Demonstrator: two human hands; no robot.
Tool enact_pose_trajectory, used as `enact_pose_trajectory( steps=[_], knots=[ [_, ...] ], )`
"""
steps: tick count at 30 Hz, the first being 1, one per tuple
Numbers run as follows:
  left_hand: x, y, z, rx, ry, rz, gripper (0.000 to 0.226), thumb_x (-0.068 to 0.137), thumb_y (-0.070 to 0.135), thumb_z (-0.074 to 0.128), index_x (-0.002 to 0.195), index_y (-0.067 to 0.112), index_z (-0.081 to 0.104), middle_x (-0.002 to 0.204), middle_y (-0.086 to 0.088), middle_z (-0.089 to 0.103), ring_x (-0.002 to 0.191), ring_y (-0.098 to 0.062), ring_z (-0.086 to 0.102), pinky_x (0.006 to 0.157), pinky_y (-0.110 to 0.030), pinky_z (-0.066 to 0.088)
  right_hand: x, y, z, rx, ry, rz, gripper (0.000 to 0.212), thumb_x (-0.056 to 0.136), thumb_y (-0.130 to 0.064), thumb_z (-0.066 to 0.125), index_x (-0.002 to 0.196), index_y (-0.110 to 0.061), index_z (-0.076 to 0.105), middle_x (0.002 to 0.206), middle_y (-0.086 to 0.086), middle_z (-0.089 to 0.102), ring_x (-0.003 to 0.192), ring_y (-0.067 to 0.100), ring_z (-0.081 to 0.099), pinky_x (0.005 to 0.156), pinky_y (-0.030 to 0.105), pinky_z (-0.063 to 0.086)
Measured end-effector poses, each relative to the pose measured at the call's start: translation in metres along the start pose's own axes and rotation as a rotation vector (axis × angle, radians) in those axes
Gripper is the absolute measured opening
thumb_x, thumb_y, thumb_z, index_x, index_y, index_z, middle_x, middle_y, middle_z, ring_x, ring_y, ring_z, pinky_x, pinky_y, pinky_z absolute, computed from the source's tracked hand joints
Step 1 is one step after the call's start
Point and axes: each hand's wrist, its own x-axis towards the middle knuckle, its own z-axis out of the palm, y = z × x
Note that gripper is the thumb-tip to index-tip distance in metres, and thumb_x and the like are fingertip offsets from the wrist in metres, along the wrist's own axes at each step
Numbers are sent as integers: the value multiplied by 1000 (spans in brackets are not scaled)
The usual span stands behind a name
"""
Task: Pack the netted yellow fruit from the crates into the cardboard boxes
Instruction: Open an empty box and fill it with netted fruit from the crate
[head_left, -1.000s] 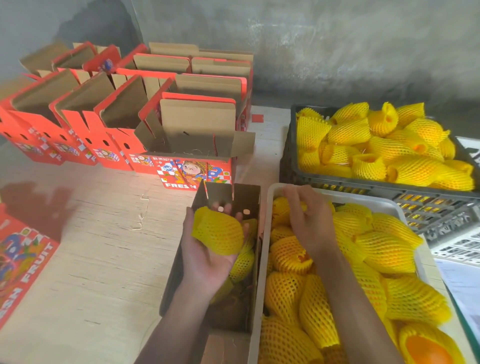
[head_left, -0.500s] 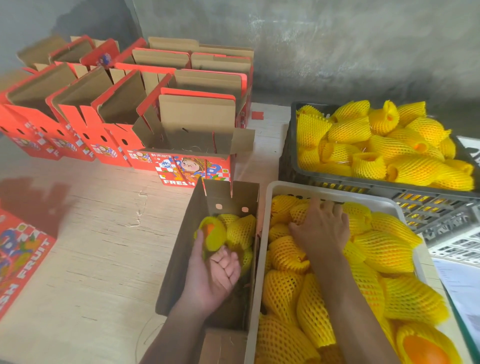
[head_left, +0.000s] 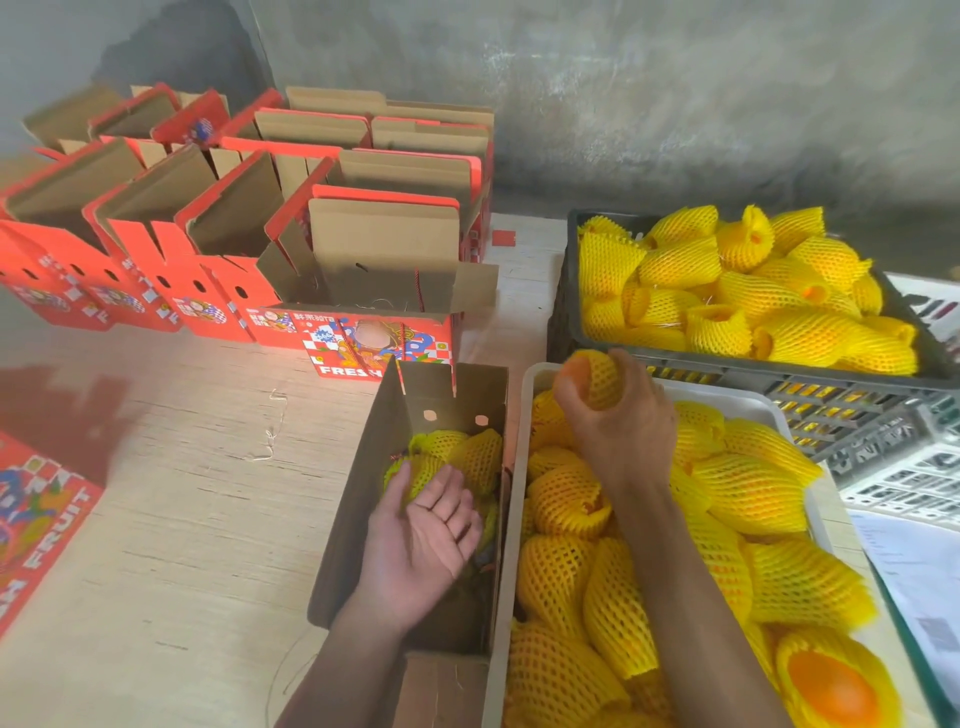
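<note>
1. Step in hand: transfer of one netted fruit (head_left: 592, 382) from the white crate (head_left: 524, 457) toward the open cardboard box (head_left: 363, 499) standing just left of it, touching or nearly touching the crate wall.
2. Right hand (head_left: 618, 421): fingers curled round that fruit, grasping it from above, lifted over the far end of the white crate (orange skin shows through the net at the left end).
3. Left hand (head_left: 421, 540): palm up, fingers relaxed, holding nothing, sitting inside the box just above the packed fruit (head_left: 457, 457).
4. Box state: a few netted fruit lie at its far end, near end looks bare, so judged only partly filled.
5. Supply: white crate is well stocked; dark crate (head_left: 566, 312) behind it is also heaped with netted fruit.
6. More boxes: a row of red cartons (head_left: 197, 306) stands open at the back left, contents cannot be seen from here.
7. Next move, as a judgement: carry the held fruit left over the crate rim and box wall, then pass it to the waiting palm or set it beside the fruit already in (box wall is thin card, so avoid knocking it).
</note>
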Motion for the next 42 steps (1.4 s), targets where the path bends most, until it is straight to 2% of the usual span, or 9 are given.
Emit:
enact_pose_trajectory(
  steps=[5, 10, 15, 19, 26, 31, 33, 37, 42],
  knots=[
    [-8, 5, 26, 379, -152, 401, 52, 98, 46, 57, 141, 17, 57, 141, -14, 61, 131, -34, 58, 105, -52, 49, -20, -29, -10, 647, -260, -277, 59, 97, -59, 54, 147, -29, 49, 129, -33, 58, 120, -2, 59, 88, 13, 51],
    [-20, 16, 56, 566, -257, 621, 57, 95, 34, 64, 147, 18, 48, 135, -13, 65, 122, -35, 65, 92, -47, 59, -34, -41, 4, 588, -533, -443, 50, 104, -48, 57, 150, -29, 51, 139, -11, 63, 123, 8, 64, 94, 31, 59],
    [-18, 16, 49, 749, 3, 752, 58, 87, 39, 76, 140, 33, 55, 124, 14, 69, 113, -21, 70, 79, -42, 63, -34, -31, 10, 341, -221, -739, 33, 104, -21, 63, 134, -9, 69, 132, 3, 70, 112, 16, 72, 85, 37, 62],
    [-17, 18, 40, 1011, 235, 897, 49, 87, 43, 73, 133, 43, 54, 125, 12, 64, 116, -17, 65, 95, -50, 58, -41, -24, 12, 310, -36, -969, 17, 100, -21, 69, 101, -10, 82, 110, 0, 79, 92, 12, 76, 71, 30, 62],
    [-19, 30, 20, 1917, 216, 373, 61, 82, 28, 81, 127, 53, 49, 130, 2, 40, 108, -24, 61, 85, -40, 59, -20, -3, 0, -21, 75, -446, 31, 103, -21, 55, 80, -10, 74, 80, 4, 72, 76, 20, 65, 69, 31, 50],
    [-24, 12, 1, 2101, 1, -214, 72, 90, 8, 61, 140, 58, 46, 168, 2, 18, 148, -28, 36, 116, -36, 39, -19, 1, -1, -536, -355, -81, 40, 102, -48, 49, 74, -23, 66, 71, -8, 61, 73, 14, 58, 97, 43, 51],
    [-24, 11, -5, 2056, -50, -183, 65, 90, 6, 54, 137, 52, 54, 162, 2, 35, 141, -23, 44, 115, -33, 40, -20, -3, -5, -577, -474, -136, 49, 98, -61, 45, 72, -25, 65, 71, -11, 61, 79, 13, 61, 109, 46, 42],
    [-19, 19, -7, 1833, 26, 80, 33, 101, 18, 56, 127, 37, 64, 137, 9, 57, 124, -15, 55, 105, -26, 45, -25, 1, -18, -694, -733, -222, 77, 78, -93, 39, 120, -34, 68, 135, -4, 63, 137, 24, 48, 124, 56, 14],
    [-13, 19, 1, 1722, 137, 474, 13, 102, 29, 59, 108, 29, 70, 107, 15, 70, 105, -6, 64, 89, -24, 49, -30, 2, -22, -763, -826, -266, 92, 69, -94, 52, 141, -37, 53, 151, -1, 52, 147, 29, 36, 125, 56, 10]
  ],
)
